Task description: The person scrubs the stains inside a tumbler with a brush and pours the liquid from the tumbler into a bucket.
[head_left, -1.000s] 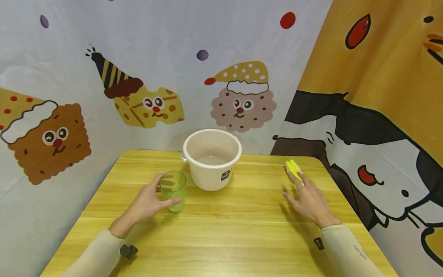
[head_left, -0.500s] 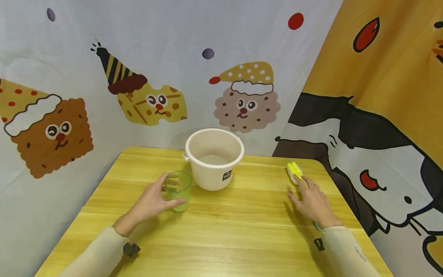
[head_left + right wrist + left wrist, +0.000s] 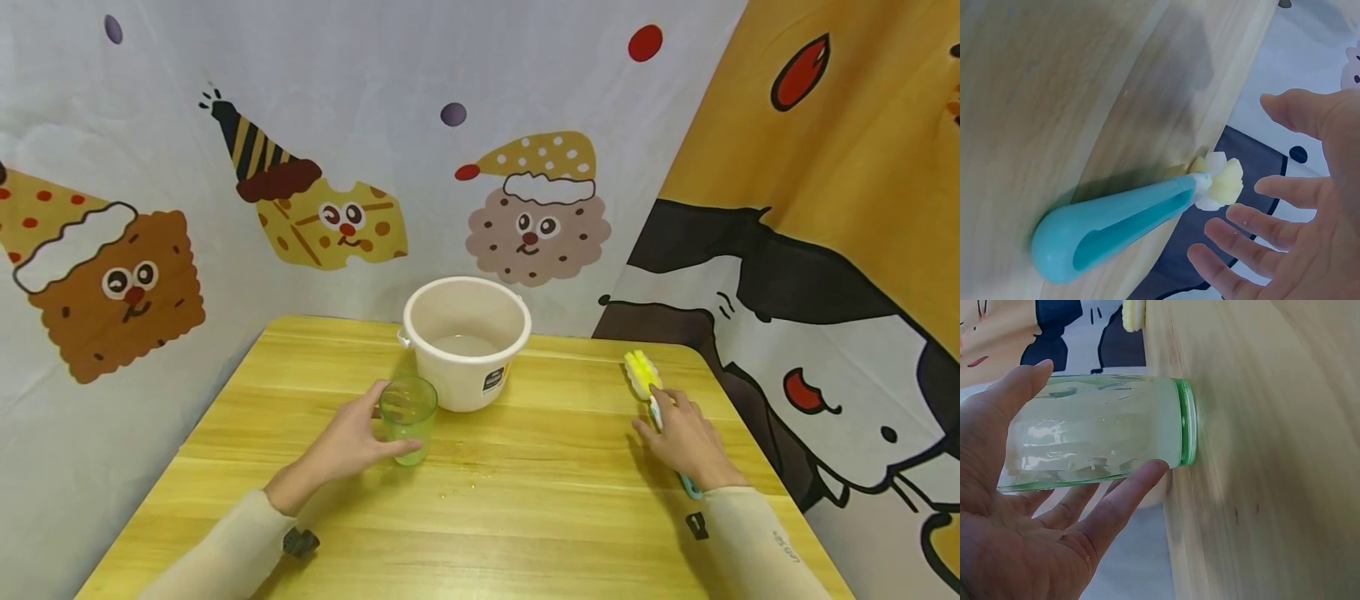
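My left hand (image 3: 348, 437) holds a clear green drinking glass (image 3: 408, 417), thumb on the near side and fingers around the far side. In the left wrist view the glass (image 3: 1097, 431) lies between thumb and fingers, its base close to the tabletop. At the right, my right hand (image 3: 684, 440) hovers over a sponge cup brush (image 3: 641, 372) with a yellow and white head. The right wrist view shows the brush's teal handle (image 3: 1110, 219) lying on the table, apart from the spread fingers (image 3: 1254, 244), with nothing in the palm.
A cream bucket (image 3: 450, 375) with a dark label stands at the back middle, just behind the glass. Small wet spots (image 3: 472, 486) dot the wooden table (image 3: 525, 542). Patterned cloth (image 3: 360, 83) hangs behind the table and at its sides.
My left hand and the glass have moved right, now in front of the bucket's left side. My right hand has drawn slightly right and back, leaving more of the brush visible.
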A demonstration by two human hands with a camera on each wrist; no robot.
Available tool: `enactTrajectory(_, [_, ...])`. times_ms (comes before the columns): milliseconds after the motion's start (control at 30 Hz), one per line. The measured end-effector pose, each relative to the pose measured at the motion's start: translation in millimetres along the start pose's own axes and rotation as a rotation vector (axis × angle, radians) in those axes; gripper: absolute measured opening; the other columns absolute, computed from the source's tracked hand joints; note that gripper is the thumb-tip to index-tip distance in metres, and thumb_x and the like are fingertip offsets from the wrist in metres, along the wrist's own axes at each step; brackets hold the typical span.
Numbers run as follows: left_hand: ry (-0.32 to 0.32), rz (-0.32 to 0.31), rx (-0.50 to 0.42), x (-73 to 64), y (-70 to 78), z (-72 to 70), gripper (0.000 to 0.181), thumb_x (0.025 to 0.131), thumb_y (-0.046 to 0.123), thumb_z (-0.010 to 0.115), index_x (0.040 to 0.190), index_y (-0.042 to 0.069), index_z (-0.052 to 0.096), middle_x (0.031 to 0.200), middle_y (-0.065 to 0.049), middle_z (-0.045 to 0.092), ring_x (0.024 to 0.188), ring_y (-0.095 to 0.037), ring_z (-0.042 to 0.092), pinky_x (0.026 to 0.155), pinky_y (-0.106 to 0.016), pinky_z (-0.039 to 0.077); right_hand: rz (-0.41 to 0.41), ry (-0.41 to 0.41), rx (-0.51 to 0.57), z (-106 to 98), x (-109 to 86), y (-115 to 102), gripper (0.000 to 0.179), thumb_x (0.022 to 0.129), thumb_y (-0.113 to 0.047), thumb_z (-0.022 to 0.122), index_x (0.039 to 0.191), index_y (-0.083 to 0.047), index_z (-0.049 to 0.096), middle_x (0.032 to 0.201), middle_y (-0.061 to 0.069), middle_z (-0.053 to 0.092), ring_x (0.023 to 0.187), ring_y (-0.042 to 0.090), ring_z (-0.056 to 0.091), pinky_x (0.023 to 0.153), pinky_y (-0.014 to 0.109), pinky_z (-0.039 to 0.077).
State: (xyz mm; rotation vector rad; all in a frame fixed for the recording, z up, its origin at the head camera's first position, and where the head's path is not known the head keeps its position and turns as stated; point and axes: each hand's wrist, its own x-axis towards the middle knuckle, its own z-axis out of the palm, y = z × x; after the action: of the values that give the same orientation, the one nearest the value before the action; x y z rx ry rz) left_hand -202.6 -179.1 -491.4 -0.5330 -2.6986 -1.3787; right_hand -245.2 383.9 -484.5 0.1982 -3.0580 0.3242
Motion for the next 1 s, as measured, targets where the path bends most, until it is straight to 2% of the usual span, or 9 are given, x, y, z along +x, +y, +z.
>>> enactTrajectory(167, [-0.036, -0.011, -0.022, 1.3, 6.7, 8.0, 0.093, 0.087, 0.041, 0.106, 0.162, 0.014, 0.057, 0.143, -0.008, 0.082, 0.133, -0.036, 0.079, 0.116, -0.064, 0.064, 0.028, -0.032, 0.000, -2.2, -0.6, 2.3, 0.081, 0.114, -0.039, 0.075, 0.174, 0.006, 0.043, 0.165, 0.044, 0.048, 0.142, 0.067, 0.056, 0.105, 0.084, 0.055])
enactTrajectory(400, [-0.081, 0.009, -0.051, 2.3, 15.7, 19.6, 0.097, 0.086, 0.040, 0.106, 0.165, 0.015, 0.055, 0.144, -0.005, 0.081, 0.131, -0.030, 0.079, 0.116, -0.060, 0.064, 0.050, -0.060, -0.001, -4.7, 1.9, 6.8, 0.081, 0.114, -0.041, 0.074, 0.173, 0.007, 0.044, 0.163, 0.046, 0.048, 0.140, 0.068, 0.056, 0.105, 0.085, 0.055])
enactTrajectory(633, [-0.101, 0.025, -0.053, 5.2, 28.0, 33.9, 0.108, 0.085, 0.039, 0.107, 0.172, 0.012, 0.050, 0.149, -0.008, 0.079, 0.135, -0.033, 0.078, 0.117, -0.060, 0.064, 0.061, -0.039, 0.006, -4.8, 3.0, 10.0, 0.074, 0.113, -0.038, 0.075, 0.167, 0.006, 0.050, 0.157, 0.046, 0.051, 0.131, 0.064, 0.060, 0.091, 0.080, 0.060])
enactTrajectory(800, [-0.104, 0.067, -0.048, 8.2, 34.6, 44.2, 0.111, 0.085, 0.037, 0.107, 0.174, 0.011, 0.047, 0.154, -0.010, 0.077, 0.137, -0.034, 0.077, 0.117, -0.061, 0.064, 0.073, -0.036, 0.011, -5.0, 2.7, 11.4, 0.072, 0.112, -0.037, 0.076, 0.166, 0.005, 0.052, 0.152, 0.045, 0.054, 0.126, 0.062, 0.063, 0.083, 0.075, 0.061])
enactTrajectory(1000, [-0.114, 0.103, -0.063, 10.3, 38.6, 53.7, 0.105, 0.086, 0.037, 0.107, 0.171, 0.014, 0.050, 0.156, -0.009, 0.076, 0.137, -0.032, 0.077, 0.117, -0.059, 0.064, 0.106, -0.081, -0.017, -5.8, 4.0, 14.4, 0.078, 0.112, -0.038, 0.075, 0.165, 0.013, 0.048, 0.149, 0.048, 0.054, 0.122, 0.064, 0.067, 0.089, 0.076, 0.062])
